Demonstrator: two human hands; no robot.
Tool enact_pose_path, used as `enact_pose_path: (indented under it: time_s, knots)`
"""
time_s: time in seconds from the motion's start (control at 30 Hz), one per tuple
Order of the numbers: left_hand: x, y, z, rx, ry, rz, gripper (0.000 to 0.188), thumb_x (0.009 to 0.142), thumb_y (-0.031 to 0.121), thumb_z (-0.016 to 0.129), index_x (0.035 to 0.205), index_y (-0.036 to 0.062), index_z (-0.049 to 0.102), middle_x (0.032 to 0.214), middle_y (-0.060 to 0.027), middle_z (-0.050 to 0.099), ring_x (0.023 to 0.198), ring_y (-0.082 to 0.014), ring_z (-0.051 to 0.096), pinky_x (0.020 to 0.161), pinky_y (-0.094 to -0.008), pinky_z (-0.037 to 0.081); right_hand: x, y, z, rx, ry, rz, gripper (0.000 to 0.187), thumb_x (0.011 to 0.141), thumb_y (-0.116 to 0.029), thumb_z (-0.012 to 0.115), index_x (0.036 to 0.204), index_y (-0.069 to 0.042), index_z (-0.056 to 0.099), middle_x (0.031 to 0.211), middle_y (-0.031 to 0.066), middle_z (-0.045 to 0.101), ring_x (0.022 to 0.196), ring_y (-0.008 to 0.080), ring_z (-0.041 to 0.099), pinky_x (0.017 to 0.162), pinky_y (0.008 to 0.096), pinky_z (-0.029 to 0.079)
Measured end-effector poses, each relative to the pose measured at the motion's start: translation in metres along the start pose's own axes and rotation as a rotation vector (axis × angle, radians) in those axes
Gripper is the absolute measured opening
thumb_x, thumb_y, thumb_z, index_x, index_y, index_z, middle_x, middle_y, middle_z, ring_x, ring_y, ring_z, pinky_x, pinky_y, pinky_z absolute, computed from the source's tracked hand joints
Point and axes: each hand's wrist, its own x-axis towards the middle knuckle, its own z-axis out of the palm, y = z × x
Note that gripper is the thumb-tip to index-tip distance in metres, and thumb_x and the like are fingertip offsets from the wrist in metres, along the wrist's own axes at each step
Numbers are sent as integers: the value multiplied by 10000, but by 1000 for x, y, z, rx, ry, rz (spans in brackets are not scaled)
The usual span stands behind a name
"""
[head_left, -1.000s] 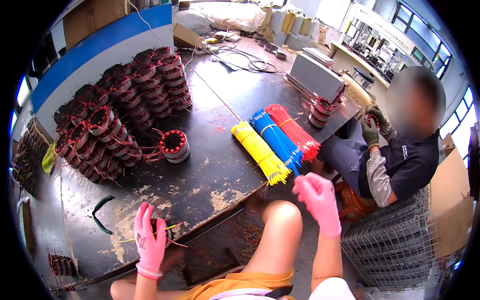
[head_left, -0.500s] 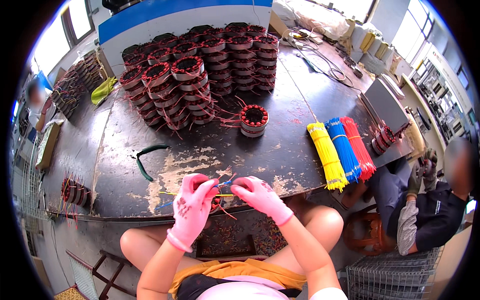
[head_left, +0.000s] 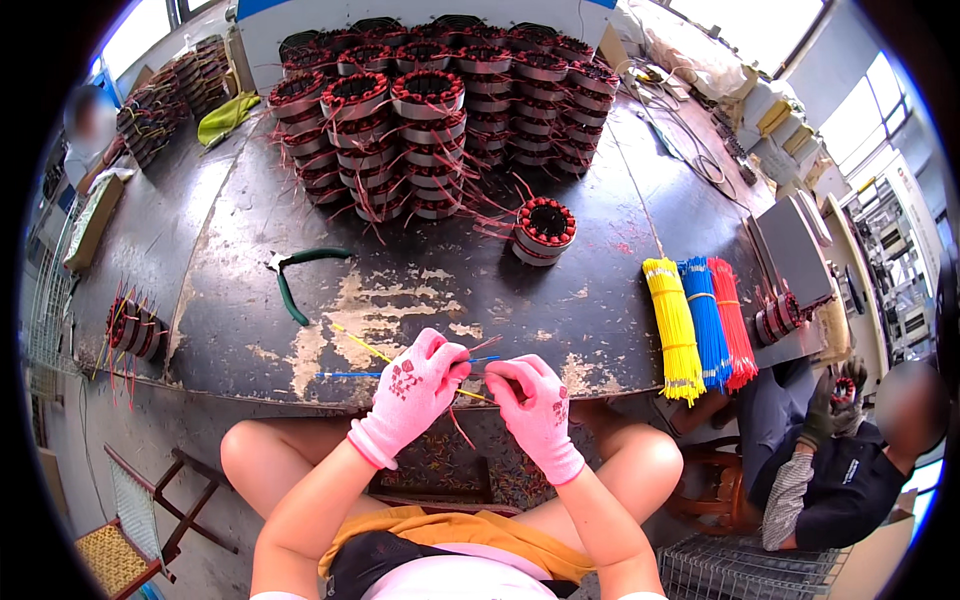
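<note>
Pink-gloved, my left hand (head_left: 412, 385) is closed in a pinch at the table's front edge. Through its grip run a yellow wire (head_left: 360, 343) and a blue wire (head_left: 350, 375), their long ends pointing left over the tabletop. My right hand (head_left: 535, 405), gloved alike, has its fingertips pinched together close to the left ones. Short blue and yellow ends and thin red leads show between the hands; what the right fingers hold is too small to tell. Beyond them, a single wound motor stator (head_left: 545, 232) stands upright with red leads spreading left.
Stacked stators (head_left: 425, 130) fill the table's far side. Green-handled pliers (head_left: 290, 280) lie open at left, near another stator (head_left: 135, 328). Bundles of yellow (head_left: 675, 330), blue (head_left: 706, 320) and red wires (head_left: 733, 320) lie right. A co-worker (head_left: 850, 450) sits at right, holding a small ring-shaped part.
The view has shifted, so the table contents sit differently. My left hand has turned, and the small round red part seen under it earlier is hidden now. The co-worker's hands have changed position.
</note>
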Motion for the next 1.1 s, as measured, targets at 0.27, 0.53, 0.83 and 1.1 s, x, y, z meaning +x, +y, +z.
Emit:
enact_pose_path:
  time_s: [0.27, 0.53, 0.83, 1.1]
  knots:
    - [7, 7, -14, 92, -109, 111, 154, 889, 113, 706, 1025, 64, 653, 1024, -114, 586, 874, -335, 646, 728, -417, 539, 16, 6, -7, 28, -117, -204, 186, 834, -34, 690, 1016, -73, 679, 986, 110, 689, 915, 320, 666, 790, 393, 543]
    - [5, 17, -16, 116, -99, 96, 165, 859, 122, 722, 1005, 82, 655, 1035, -100, 606, 918, -318, 647, 759, -418, 534, 18, -2, -15, 140, -260, 67, 145, 932, -47, 638, 1070, -20, 671, 950, 116, 712, 839, 228, 671, 740, 328, 538]
    - [4, 7, 5, 56, -30, 152, 176, 795, 159, 779, 940, 97, 700, 1011, -46, 673, 925, -278, 665, 785, -390, 533, 32, 24, -9, 494, -384, 512, 188, 945, -142, 695, 1051, 10, 662, 895, 51, 719, 739, 80, 613, 679, 261, 507]
    - [2, 3, 6, 4, -25, 104, 151, 808, 154, 765, 937, 102, 707, 1026, -41, 702, 918, -281, 670, 819, -395, 541, 8, 10, -20, -593, -99, -506, 453, 800, -210, 775, 1230, -120, 664, 1181, 20, 688, 843, 157, 680, 729, 311, 549]
